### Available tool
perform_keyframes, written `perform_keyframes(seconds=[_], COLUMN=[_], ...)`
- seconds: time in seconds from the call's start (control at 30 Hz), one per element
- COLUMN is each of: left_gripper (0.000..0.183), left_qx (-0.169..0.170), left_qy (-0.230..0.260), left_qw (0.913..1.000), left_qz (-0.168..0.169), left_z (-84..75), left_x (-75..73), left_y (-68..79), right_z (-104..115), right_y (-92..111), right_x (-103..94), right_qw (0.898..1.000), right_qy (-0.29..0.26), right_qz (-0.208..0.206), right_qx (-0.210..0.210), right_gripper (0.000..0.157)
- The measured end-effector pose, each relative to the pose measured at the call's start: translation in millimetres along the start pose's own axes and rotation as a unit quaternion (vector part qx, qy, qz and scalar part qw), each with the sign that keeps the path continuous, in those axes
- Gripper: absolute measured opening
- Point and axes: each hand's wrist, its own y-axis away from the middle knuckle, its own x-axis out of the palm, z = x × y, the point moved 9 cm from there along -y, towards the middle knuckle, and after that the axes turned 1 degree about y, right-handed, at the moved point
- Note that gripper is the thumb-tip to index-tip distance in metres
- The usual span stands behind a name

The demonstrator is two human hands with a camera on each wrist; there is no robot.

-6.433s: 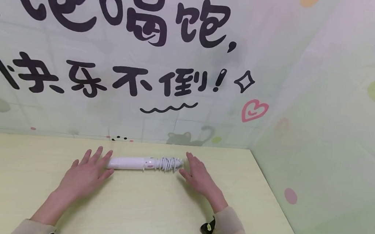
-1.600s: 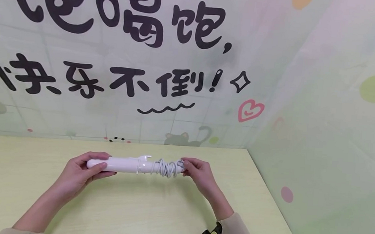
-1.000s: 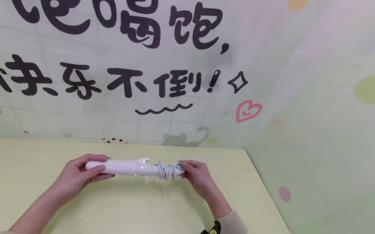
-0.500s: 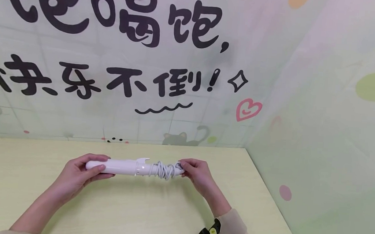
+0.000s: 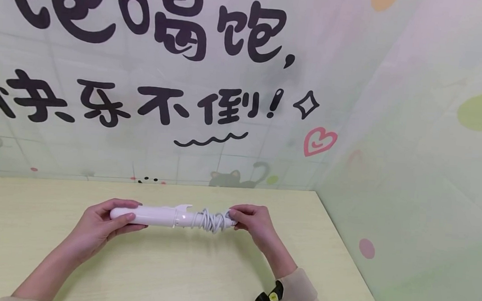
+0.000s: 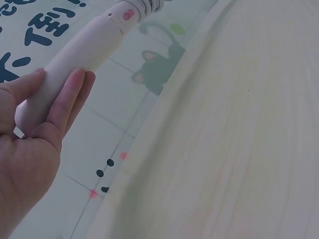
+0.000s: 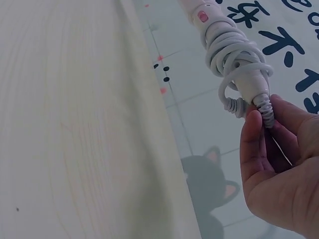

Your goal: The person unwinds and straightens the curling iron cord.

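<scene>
A white curling iron (image 5: 155,215) is held level above the table, with a small clip lever standing up near its middle. My left hand (image 5: 101,222) grips the thick barrel end, thumb on the near side and fingers behind and beneath. A grey-white power cord (image 5: 212,221) is wound in loose loops round the handle at the right. At that handle's tip my right hand (image 5: 256,225) pinches the cord by its ribbed sleeve (image 7: 265,110). A second ribbed cord piece (image 7: 234,106) sticks out beside those fingers. A pink button (image 7: 203,17) shows on the body.
The pale wood-grain table (image 5: 163,272) ends at a printed back wall (image 5: 159,158) with black lettering. A pale side wall (image 5: 422,221) borders it on the right. A black wrist strap with a camera (image 5: 269,298) sits at the right sleeve.
Earlier the curling iron lay on the table between both flat hands. Since then both hands have taken hold of its ends and lifted it. Over the last second it barely moves.
</scene>
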Motion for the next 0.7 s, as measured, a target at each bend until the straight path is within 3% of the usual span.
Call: perform_keyframes(seconds=[0.3, 0.7], left_gripper=[0.026, 0.028], left_qx=[-0.002, 0.011], left_qy=[-0.011, 0.000], left_qw=[0.9999, 0.9999], left_qz=[0.003, -0.004], left_z=[1.0, 0.1], left_x=[-1.9, -4.3], left_y=[1.1, 0.0], right_z=[2.9, 13.6], right_y=[1.6, 2.9], right_x=[1.4, 1.2], right_qw=[1.000, 0.995], right_qy=[0.023, 0.073], right_qz=[0.002, -0.037], right_qx=[-0.001, -0.053], right_gripper=[0.018, 0.016])
